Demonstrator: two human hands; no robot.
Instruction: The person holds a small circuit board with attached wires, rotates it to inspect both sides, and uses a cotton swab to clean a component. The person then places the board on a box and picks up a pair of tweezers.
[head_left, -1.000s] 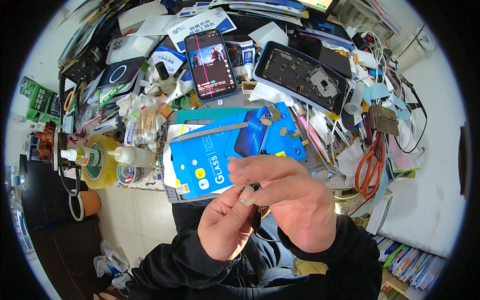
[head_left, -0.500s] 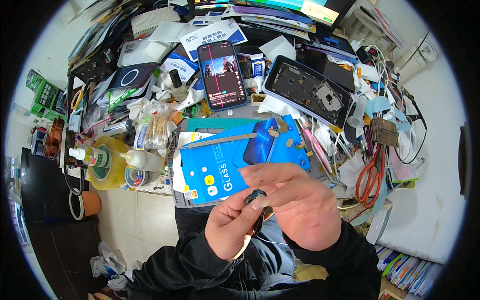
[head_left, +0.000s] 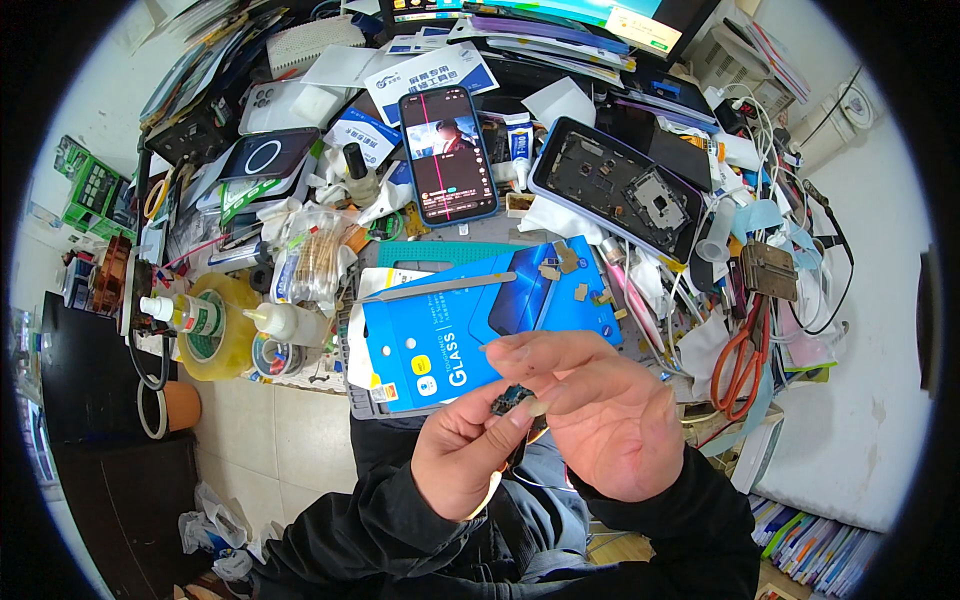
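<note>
Just beyond my lap, both hands meet over a small dark piece [head_left: 510, 399] that looks like a bit of phone circuit board. My left hand [head_left: 458, 455] pinches it between thumb and fingers. My right hand [head_left: 622, 428] curls in from the other side, a fingertip against the piece by the left thumb; its index finger stays raised and its thumb is hidden. Under the fingers lies a blue glass-protector box [head_left: 430, 350] with metal tweezers [head_left: 440, 288] across it. Small metal shield pieces [head_left: 567, 260] rest on its far right corner.
A lit phone [head_left: 448, 160] with a pink screen line stands behind the box. An opened phone housing [head_left: 615, 190] lies at back right. Bottles [head_left: 290, 323] and a yellow tape roll [head_left: 222, 352] crowd the left; orange-handled scissors [head_left: 740, 370] and cables are at right.
The hands hold nearly the same pose, with the right fingers shifted very slightly at the small piece. The picture on the standing phone's screen has changed.
</note>
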